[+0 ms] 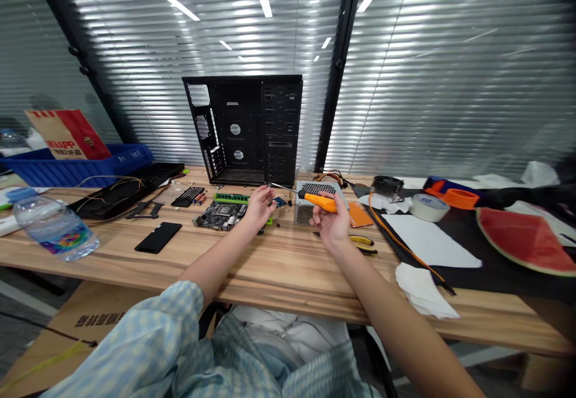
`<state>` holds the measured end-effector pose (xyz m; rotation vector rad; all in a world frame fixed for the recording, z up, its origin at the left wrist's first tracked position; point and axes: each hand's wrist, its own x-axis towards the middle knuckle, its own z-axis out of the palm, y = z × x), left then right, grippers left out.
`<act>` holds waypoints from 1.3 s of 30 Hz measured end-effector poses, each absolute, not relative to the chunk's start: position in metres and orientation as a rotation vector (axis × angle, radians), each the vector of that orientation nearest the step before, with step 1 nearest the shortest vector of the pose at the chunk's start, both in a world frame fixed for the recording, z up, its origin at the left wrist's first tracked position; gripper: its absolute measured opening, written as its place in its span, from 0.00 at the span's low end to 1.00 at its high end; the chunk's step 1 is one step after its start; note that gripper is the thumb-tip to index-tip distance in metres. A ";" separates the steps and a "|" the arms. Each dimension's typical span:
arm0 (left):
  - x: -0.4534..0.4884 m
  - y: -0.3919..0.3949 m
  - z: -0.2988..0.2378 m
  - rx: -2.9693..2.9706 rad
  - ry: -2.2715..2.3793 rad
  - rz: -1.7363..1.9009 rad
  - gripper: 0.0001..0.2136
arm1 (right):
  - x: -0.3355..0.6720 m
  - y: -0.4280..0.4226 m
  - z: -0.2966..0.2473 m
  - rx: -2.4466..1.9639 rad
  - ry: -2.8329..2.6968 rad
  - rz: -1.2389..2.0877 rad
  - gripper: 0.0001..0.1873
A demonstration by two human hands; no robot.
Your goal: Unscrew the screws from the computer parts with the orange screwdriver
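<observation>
Checked sleeve [148, 332] leads to the left hand [258, 209], fingers loosely spread just beside the steel shaft [283, 188]. Right-hand [330, 221] fingers wrap an orange screwdriver [317, 202] before a power supply [306, 213]; it looks light and stiff, best held by its thick handle.

Pale blue checked shirt [135, 350], white garment [288, 326] beneath, bare forearms [216, 266], bare hands [258, 209]

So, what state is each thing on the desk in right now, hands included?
left hand, open, raised above the desk
right hand, gripping the screwdriver
screwdriver, held level, tip toward the left hand
motherboard, lying flat on the desk
RAM stick, lying on the desk, not seated
PC case, upright, no board mounted
power supply, on the desk, not mounted
water bottle, on its side, capped
</observation>
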<state>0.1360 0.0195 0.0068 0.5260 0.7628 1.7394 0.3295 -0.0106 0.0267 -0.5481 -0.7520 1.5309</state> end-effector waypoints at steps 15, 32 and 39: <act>0.137 0.019 0.006 0.492 0.774 1.681 0.13 | 0.331 -0.010 0.024 -0.517 -0.816 1.474 0.20; 0.141 0.017 0.009 0.463 0.742 1.697 0.17 | 0.331 -0.010 0.024 -0.516 -0.830 1.475 0.20; 0.142 0.016 0.011 0.454 0.732 1.702 0.18 | 0.330 -0.008 0.022 -0.491 -0.843 1.471 0.20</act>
